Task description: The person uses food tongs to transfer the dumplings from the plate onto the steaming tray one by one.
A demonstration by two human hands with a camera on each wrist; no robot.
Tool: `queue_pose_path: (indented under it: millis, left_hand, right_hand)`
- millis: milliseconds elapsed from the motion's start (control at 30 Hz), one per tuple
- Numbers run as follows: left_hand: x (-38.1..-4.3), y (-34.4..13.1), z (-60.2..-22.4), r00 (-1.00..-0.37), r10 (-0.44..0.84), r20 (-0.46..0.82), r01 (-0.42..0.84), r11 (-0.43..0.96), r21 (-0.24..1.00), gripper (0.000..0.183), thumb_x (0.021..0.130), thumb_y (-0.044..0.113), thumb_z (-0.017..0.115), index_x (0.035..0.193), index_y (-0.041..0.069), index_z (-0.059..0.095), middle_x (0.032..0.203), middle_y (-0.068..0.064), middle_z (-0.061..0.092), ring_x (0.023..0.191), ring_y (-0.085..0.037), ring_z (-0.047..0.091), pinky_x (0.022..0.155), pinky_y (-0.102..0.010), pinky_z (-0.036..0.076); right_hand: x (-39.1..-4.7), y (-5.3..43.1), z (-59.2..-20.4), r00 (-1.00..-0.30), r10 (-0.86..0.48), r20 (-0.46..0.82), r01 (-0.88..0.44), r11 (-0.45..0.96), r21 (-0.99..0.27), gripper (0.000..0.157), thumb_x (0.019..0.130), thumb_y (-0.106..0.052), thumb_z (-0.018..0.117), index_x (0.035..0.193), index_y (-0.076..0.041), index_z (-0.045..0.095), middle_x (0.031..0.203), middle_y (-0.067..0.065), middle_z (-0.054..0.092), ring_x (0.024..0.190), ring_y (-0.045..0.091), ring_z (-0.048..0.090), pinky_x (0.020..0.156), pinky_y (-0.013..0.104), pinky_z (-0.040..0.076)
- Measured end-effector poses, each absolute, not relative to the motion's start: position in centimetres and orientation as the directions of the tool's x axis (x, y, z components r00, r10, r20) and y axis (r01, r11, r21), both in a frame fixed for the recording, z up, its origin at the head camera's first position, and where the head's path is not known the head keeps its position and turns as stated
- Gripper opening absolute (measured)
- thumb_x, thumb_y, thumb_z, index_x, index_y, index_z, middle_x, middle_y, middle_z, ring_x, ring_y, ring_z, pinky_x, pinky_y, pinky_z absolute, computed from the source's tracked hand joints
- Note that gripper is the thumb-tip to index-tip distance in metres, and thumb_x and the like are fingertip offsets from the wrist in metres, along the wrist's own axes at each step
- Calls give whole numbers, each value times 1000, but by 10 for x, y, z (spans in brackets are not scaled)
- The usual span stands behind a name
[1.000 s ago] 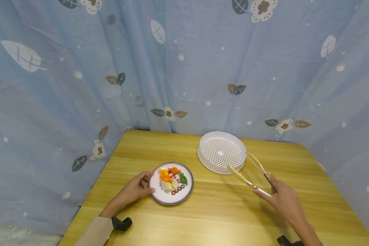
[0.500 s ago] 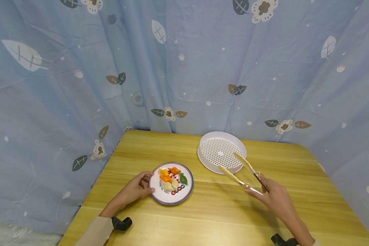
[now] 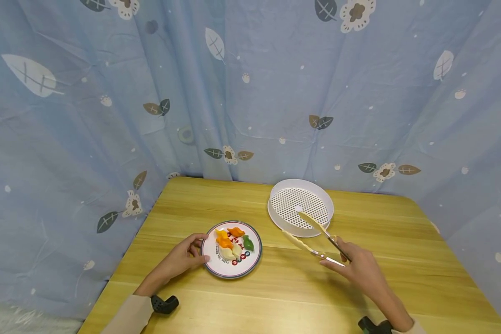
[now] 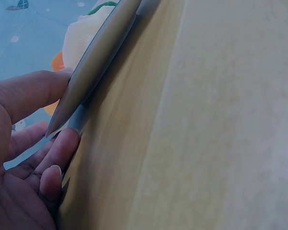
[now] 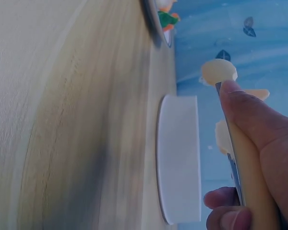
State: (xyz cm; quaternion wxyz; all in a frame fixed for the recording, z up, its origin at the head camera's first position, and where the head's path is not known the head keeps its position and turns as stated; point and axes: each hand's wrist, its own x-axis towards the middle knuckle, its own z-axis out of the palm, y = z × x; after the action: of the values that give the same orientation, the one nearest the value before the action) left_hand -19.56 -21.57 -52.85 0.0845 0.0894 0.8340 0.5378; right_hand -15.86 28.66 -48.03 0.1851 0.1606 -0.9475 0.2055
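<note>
Left hand (image 3: 182, 256) pinched plate (image 3: 221, 269) rim, likely to steady it; food pieces (image 3: 224, 242) sat on top. Right hand (image 3: 360, 269) gripped tongs (image 3: 315, 224), arms spread, nothing between, probably for straddling a piece. Sieve (image 3: 292, 202) stood beyond, right of plate.

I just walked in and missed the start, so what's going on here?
A person's left hand grips the left edge of a plate that holds small colorful dumpling-shaped pieces. Their right hand holds tongs, arms spread, with nothing between the tips. In the head view, one tip appears over the white sieve and the other just off its near side.
</note>
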Motion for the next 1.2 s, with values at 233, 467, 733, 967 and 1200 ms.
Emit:
queue_pose_path:
  millis: [233,467,733,967,1200]
  left_hand:
    - [-196,-216,-529,-969,243,-41,62,405,912,63,88,18,84,143,10,54,120,-11,59,86,-23,53,65,-26,43]
    - [-194,-217,-529,-967,251,-53,59,417,907,63,89,21,84,143,11,54,120,-11,59,86,-22,54,64,-26,45]
    - [-196,-216,-528,-968,247,-39,70,418,906,61,88,19,84,141,10,55,118,-12,59,85,-23,54,65,-26,44]
    - [-196,-215,-527,-970,237,-43,64,427,902,61,88,20,85,141,12,56,119,-11,59,86,-23,53,65,-26,44]
    - [-196,-216,-530,-971,236,-41,66,428,901,61,88,19,85,141,11,56,118,-11,59,87,-23,53,65,-26,44]
  right_hand:
    - [-161,278,-485,-864,-262,429,-425,836,-346,46,74,-50,90,98,-16,70,65,-14,41,55,-1,26,48,23,28]
    - [-161,266,-487,-866,-291,406,-447,815,-369,43,77,-49,88,98,-16,71,65,-13,42,56,-2,24,48,22,28]
    - [-162,251,-489,-826,-361,433,-529,764,-371,42,77,-47,88,100,-16,71,65,-12,44,56,-5,25,49,20,29]
    - [-163,237,-492,-806,-415,423,-571,735,-366,58,80,-49,85,119,-8,76,65,-11,45,57,-4,27,51,20,31]
    - [-164,225,-497,-782,-448,434,-600,729,-329,61,80,-52,84,124,-10,76,64,-13,43,58,-3,30,54,21,33]
